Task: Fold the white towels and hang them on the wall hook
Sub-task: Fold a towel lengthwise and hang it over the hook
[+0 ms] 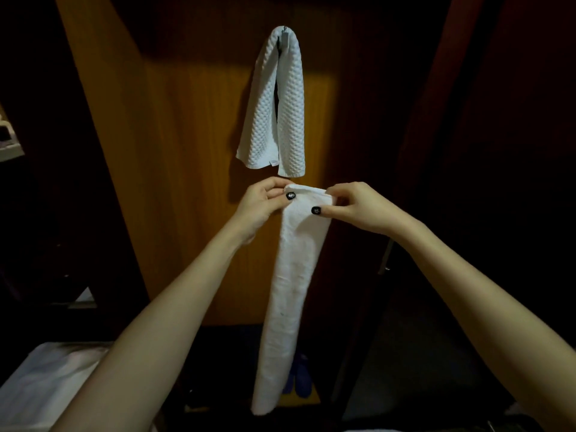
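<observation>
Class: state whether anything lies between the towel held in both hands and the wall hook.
Yes. A waffle-textured towel already drapes over the hook, hanging directly above the held towel. Nothing else visible blocks the way.

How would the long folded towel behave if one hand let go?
Probably floppy: the folded towel hangs limp down from where the left hand and right hand pinch its top edge. Likely light, since fingers alone carry it. It might partly unfold.

One towel (274,104) hangs over the hook (285,37) on the wall (187,151). Just below, the left hand (261,204) and right hand (358,207) hold a second towel (293,291).
</observation>
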`<state>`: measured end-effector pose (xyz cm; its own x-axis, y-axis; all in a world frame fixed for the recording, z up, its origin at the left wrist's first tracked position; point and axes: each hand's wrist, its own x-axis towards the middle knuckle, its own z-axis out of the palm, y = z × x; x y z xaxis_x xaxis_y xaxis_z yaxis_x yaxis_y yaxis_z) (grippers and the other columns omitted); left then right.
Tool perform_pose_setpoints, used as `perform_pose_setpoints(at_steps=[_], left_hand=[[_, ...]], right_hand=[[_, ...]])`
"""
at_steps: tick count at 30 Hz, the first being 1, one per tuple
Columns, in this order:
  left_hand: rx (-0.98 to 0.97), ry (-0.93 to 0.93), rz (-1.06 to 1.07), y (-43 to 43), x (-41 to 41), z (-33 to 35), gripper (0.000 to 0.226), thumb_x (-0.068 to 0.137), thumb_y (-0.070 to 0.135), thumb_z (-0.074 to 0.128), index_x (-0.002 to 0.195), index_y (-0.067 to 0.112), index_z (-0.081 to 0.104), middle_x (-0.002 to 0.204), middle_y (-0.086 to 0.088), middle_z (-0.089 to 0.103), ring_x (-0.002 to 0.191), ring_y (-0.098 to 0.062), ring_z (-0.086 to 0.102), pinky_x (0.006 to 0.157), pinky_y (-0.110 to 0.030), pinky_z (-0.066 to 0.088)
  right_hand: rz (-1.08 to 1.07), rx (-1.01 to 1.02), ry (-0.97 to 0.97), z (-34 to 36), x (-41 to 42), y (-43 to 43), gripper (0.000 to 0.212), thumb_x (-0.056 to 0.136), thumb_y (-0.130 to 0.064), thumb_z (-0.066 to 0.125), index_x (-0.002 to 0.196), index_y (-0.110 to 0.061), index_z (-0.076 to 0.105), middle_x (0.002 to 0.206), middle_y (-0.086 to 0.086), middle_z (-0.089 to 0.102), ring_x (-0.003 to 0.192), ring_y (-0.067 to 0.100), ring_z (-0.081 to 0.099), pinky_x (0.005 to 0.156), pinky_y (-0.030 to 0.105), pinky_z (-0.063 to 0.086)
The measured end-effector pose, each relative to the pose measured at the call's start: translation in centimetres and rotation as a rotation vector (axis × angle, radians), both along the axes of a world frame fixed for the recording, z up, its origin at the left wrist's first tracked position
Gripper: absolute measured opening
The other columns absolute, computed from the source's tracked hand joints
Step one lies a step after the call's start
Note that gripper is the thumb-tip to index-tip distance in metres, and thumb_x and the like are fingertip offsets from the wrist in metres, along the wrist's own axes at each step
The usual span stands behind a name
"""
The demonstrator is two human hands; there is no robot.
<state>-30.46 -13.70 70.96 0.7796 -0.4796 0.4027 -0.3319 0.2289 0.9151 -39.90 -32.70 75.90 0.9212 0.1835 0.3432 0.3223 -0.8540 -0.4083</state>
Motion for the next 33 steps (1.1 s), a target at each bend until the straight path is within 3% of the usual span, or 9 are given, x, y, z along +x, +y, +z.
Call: perform_pose_setpoints(at_steps=[5, 9, 14, 17, 19, 22, 25, 29, 33], left_hand=[[-0.032, 0.01, -0.044, -0.8, -0.4, 1.4, 0.015, 0.094, 0.002, 0.052, 0.096, 0.016, 0.059, 0.078, 0.005, 0.072, 0.073, -0.007, 0.065, 0.07, -0.027, 0.05], [-0.101, -0.002, 0.027, -1.1, -0.2, 2.8, 0.013, 0.093, 0.005, 0.057, 0.097, 0.016, 0.052, 0.088, -0.003, 0.07, 0.078, -0.02, 0.063, 0.066, -0.031, 0.045], [0.087, 0.034, -0.038, -1.0, -0.3, 1.5, 0.029, 0.086, 0.003, 0.064, 0.114, -0.002, 0.058, 0.086, 0.005, 0.072, 0.077, -0.005, 0.069, 0.06, -0.018, 0.053], [0.011, 0.054, -0.01, -1.3, -0.7, 0.2, 0.012, 0.086, 0.009, 0.067, 0.098, 0.007, 0.067, 0.086, 0.002, 0.072, 0.08, -0.01, 0.068, 0.07, -0.028, 0.055], [-0.062, 0.042, 0.015, -1.7, -0.9, 0.6, 0.008, 0.087, 0.012, 0.067, 0.095, 0.011, 0.067, 0.091, -0.003, 0.071, 0.083, -0.014, 0.067, 0.071, -0.031, 0.053], [-0.18, -0.006, 0.049, -2.3, -1.0, 2.2, 0.008, 0.087, 0.01, 0.067, 0.095, 0.012, 0.068, 0.091, -0.001, 0.073, 0.085, -0.014, 0.068, 0.068, -0.028, 0.055], [-0.261, -0.032, 0.053, -2.2, -0.6, 4.0, 0.01, 0.086, 0.009, 0.067, 0.093, 0.015, 0.071, 0.091, 0.0, 0.074, 0.086, -0.015, 0.069, 0.068, -0.026, 0.055], [-0.178, -0.083, 0.057, -1.9, 0.3, 5.5, 0.009, 0.084, 0.01, 0.07, 0.092, 0.015, 0.072, 0.091, 0.002, 0.074, 0.087, -0.013, 0.069, 0.071, -0.024, 0.053], [-0.199, -0.088, 0.049, -2.1, 1.0, 6.0, 0.013, 0.085, 0.011, 0.068, 0.096, 0.017, 0.072, 0.098, 0.001, 0.074, 0.096, -0.016, 0.068, 0.08, -0.03, 0.054]], right_hand=[[-0.045, 0.388, -0.12, -0.3, 1.0, 1.3, 0.046, 0.079, -0.021, 0.079, 0.053, -0.02, 0.041, 0.05, -0.013, 0.036, 0.049, 0.001, 0.029, 0.05, 0.025, 0.022], [-0.097, 0.441, -0.346, -0.1, 2.2, 2.4, 0.041, 0.075, -0.014, 0.078, 0.067, 0.0, 0.041, 0.06, -0.005, 0.032, 0.055, 0.002, 0.025, 0.05, 0.027, 0.02], [-0.089, 0.486, -0.41, 1.0, 2.8, 2.4, 0.026, 0.076, -0.011, 0.075, 0.082, -0.005, 0.05, 0.067, -0.008, 0.047, 0.056, -0.001, 0.04, 0.051, 0.018, 0.032], [-0.13, 0.514, -0.432, 1.5, 3.0, 2.2, 0.039, 0.085, -0.019, 0.071, 0.12, -0.014, 0.054, 0.11, -0.014, 0.06, 0.092, -0.01, 0.056, 0.074, 0.008, 0.045], [-0.126, 0.546, -0.437, 1.8, 2.8, 2.1, 0.056, 0.093, -0.027, 0.062, 0.143, -0.021, 0.037, 0.14, -0.019, 0.041, 0.12, -0.009, 0.046, 0.096, 0.014, 0.044], [0.081, 0.665, -0.367, 1.1, 2.1, 2.2, 0.066, 0.099, -0.021, 0.055, 0.152, -0.029, 0.017, 0.147, -0.027, 0.021, 0.137, -0.006, 0.031, 0.111, 0.032, 0.039], [0.238, 0.733, -0.274, -1.8, 1.1, 2.3, 0.065, 0.097, -0.007, 0.055, 0.143, -0.041, 0.025, 0.148, -0.026, 0.029, 0.139, 0.018, 0.039, 0.11, 0.043, 0.041], [0.249, 0.653, -0.229, -2.7, 0.9, 2.7, 0.042, 0.093, -0.003, 0.06, 0.126, -0.03, 0.058, 0.124, -0.02, 0.062, 0.121, 0.003, 0.055, 0.101, 0.021, 0.044], [0.208, 0.771, -0.228, -1.1, 1.4, 2.8, 0.032, 0.091, 0.007, 0.058, 0.115, -0.012, 0.068, 0.107, -0.005, 0.07, 0.104, 0.005, 0.064, 0.093, 0.022, 0.05]])
